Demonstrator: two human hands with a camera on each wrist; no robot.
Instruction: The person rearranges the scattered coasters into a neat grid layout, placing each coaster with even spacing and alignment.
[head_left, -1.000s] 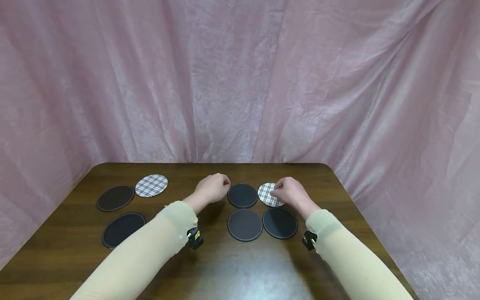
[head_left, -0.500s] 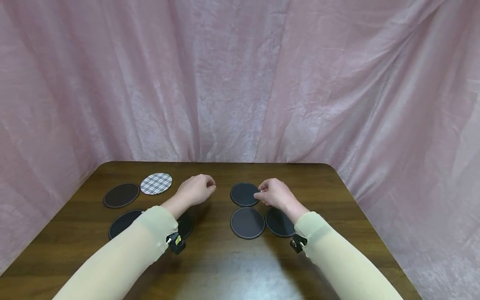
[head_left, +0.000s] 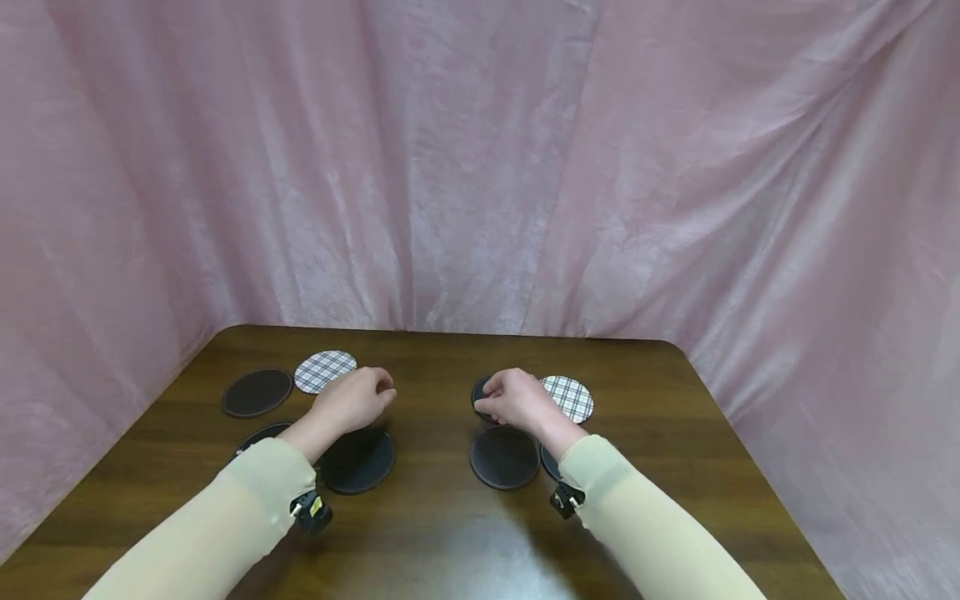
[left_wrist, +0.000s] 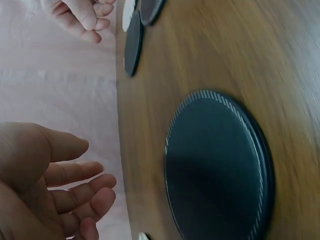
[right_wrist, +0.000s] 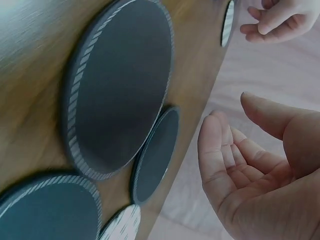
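Round coasters lie flat in two groups on the table. My left hand point(head_left: 352, 400) is above the left group, fingers loosely bent and holding nothing. Near it are a black coaster point(left_wrist: 215, 165) with a stitched rim, a plaid coaster point(head_left: 318, 372) and a dark brown coaster point(head_left: 257, 393). Another dark coaster point(head_left: 264, 434) is mostly hidden by the left wrist. Over the right group hovers my right hand point(head_left: 519, 400), also holding nothing, partly covering a dark coaster point(head_left: 480, 390). Around it are a plaid coaster point(head_left: 573, 398), a dark coaster point(head_left: 505, 461) and one half-hidden dark coaster point(head_left: 549, 463).
The brown wooden table point(head_left: 427, 517) has a rounded far edge. Behind it and along the sides hangs a pink velvet curtain point(head_left: 480, 167). A small black camera point(head_left: 311, 511) is strapped at the left wrist, and another camera point(head_left: 566, 498) at the right.
Both hands have moved left. The left hand went from beside the right group to over the left group; the right hand went from the plaid coaster to the dark one beside it.
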